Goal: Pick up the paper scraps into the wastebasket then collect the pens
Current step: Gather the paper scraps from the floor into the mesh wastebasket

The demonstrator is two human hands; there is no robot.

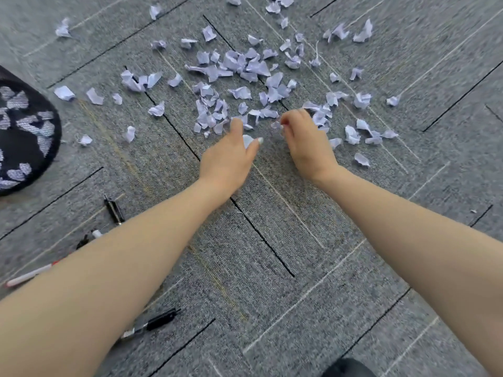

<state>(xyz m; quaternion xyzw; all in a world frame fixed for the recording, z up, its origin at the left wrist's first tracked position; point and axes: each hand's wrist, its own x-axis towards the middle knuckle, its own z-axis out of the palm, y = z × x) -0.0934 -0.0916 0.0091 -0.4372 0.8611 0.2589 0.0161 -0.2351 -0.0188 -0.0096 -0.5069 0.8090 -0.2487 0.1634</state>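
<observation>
Several pale paper scraps [245,66] lie scattered over the grey carpet, thickest just beyond both hands. My left hand [228,159] reaches into the near edge of the heap and pinches a scrap [247,140] between thumb and fingers. My right hand [304,140] has its fingers curled and pinches a small scrap at its fingertips. The black mesh wastebasket [51,148] stands at the far left with scraps inside. Several pens lie near my left forearm: a black pen [114,209], a white and red pen [27,276] and a black pen [155,323].
The floor is grey carpet tile [272,240] with dark seams. A dark object [348,368] shows at the bottom edge. More scraps [64,29] lie apart at the far left and top.
</observation>
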